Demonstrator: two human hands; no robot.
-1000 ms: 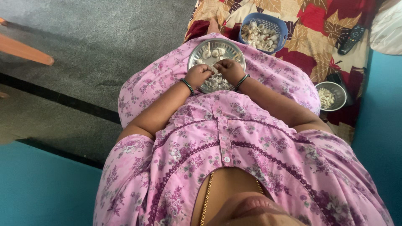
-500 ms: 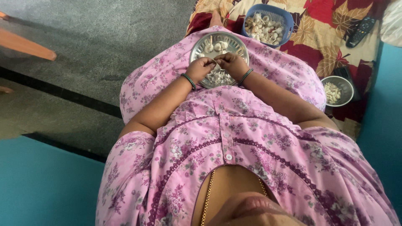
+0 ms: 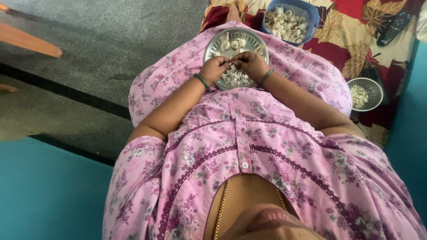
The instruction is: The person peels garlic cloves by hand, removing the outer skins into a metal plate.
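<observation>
Hands: left (image 3: 215,69) and right (image 3: 252,63) pinch garlic clove (image 3: 233,65) between them | above steel plate (image 3: 260,43)

pink floral dress (image 3: 249,146) with purple lace trim, white buttons, gold neck chain (image 3: 220,211), dark green bangles (image 3: 202,82) on both wrists.

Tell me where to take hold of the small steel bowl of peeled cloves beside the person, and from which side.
Take the small steel bowl by its rim, probably on the bare far edge, coming straight down from above. It sits upright and open on the patterned cloth, the cloves lie low inside, and the person's leg crowds its near side. A pinch grip over the rim suits its thin wall.
</observation>
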